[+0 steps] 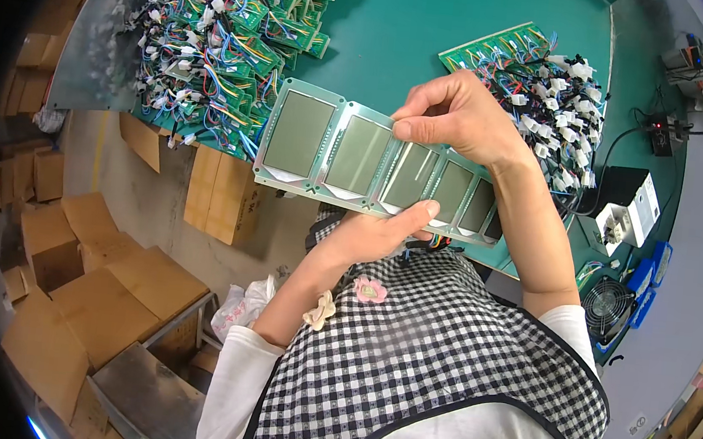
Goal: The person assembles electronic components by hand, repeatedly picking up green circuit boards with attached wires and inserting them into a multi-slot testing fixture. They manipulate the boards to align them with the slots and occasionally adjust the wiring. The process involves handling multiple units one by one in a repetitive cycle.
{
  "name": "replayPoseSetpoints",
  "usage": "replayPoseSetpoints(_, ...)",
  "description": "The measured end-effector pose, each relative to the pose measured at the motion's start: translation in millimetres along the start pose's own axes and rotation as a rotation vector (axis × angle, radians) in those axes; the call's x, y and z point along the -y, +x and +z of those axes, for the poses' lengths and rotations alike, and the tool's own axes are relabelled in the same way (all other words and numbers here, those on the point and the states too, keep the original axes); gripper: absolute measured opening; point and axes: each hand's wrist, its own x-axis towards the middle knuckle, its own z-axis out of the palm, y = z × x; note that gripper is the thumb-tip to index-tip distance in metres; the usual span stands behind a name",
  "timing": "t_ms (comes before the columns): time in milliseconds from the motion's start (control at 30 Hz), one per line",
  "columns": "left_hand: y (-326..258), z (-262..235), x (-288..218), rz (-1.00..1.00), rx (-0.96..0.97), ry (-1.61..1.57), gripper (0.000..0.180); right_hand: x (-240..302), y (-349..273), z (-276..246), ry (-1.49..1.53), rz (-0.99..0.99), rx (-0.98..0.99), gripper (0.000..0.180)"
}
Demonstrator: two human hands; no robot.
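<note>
With the left hand [380,235] gripping it below the pinching right hand [462,124], the display panel [380,165], screens [299,134] fitted, seems unfinished.

- You're handling a panel [384,168]: its screens [358,154] are looking smooth and glossy, catching pale streaks of glare.
- Your apron [442,338] is showing matt woven cloth; your sleeves [236,382], plain matt fabric.
- The tabletop [411,35] before you is looking smooth, faintly glossy.
- Boxes [110,306] are showing matt cardboard.
- A bag [244,302] is looking like thin, crinkled plastic.
- A stand [145,382] is showing dull metal.
</note>
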Motion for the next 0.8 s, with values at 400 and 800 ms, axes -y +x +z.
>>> replayPoseSetpoints(400,3.8,0.9,4.1,0.023,-0.004,0.05,0.019,0.8,-0.9,18.5,0.032,0.073,-0.048,0.025)
replayPoseSetpoints(800,19.2,-11.7,12.7,0.511,-0.266,0.678,0.03,1.2,-7.9,57.1,-0.654,-0.578,-0.488,0.02)
